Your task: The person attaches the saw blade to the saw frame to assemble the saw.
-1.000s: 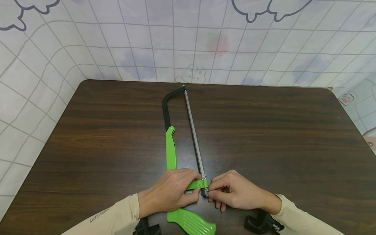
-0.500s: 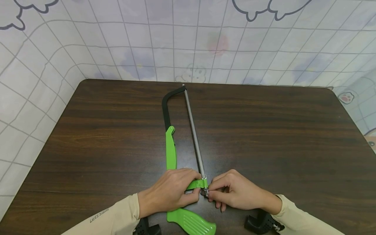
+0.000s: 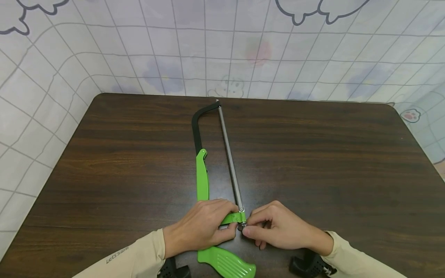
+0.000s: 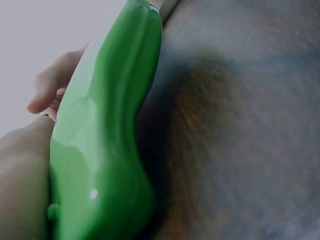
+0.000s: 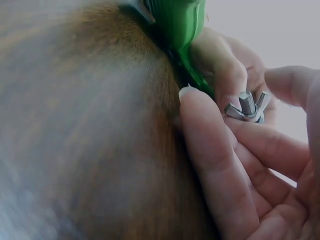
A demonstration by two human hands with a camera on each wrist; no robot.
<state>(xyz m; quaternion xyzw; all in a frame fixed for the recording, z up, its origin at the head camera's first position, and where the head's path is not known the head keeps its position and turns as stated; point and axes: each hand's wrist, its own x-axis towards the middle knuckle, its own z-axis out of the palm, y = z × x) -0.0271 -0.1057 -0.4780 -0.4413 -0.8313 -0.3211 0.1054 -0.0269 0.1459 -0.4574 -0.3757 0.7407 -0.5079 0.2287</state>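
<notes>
A hacksaw with a green handle point(image 3: 226, 261), black front frame point(image 3: 196, 131) and grey blade point(image 3: 229, 158) lies on the dark wooden table. My left hand point(image 3: 203, 224) holds the green frame, its fingertips and thumb at the lower blade mount point(image 3: 233, 218). In the right wrist view a metal wing nut point(image 5: 250, 114) sits on a threaded bolt. The fingers of my right hand point(image 3: 281, 227) are curled about this wing nut, index finger against it and thumb close to one wing. The left wrist view is filled by the green handle point(image 4: 107, 135).
The brown tabletop point(image 3: 330, 162) stretches around the saw. White curtain-like sheeting point(image 3: 222, 50) with a grid pattern hangs behind the table and at its sides. Black wrist devices point(image 3: 309, 263) sit under both sleeves.
My right thumb has shifted slightly left over the wing nut, and the nut has turned. My left hand and the hacksaw have stayed where they were.
</notes>
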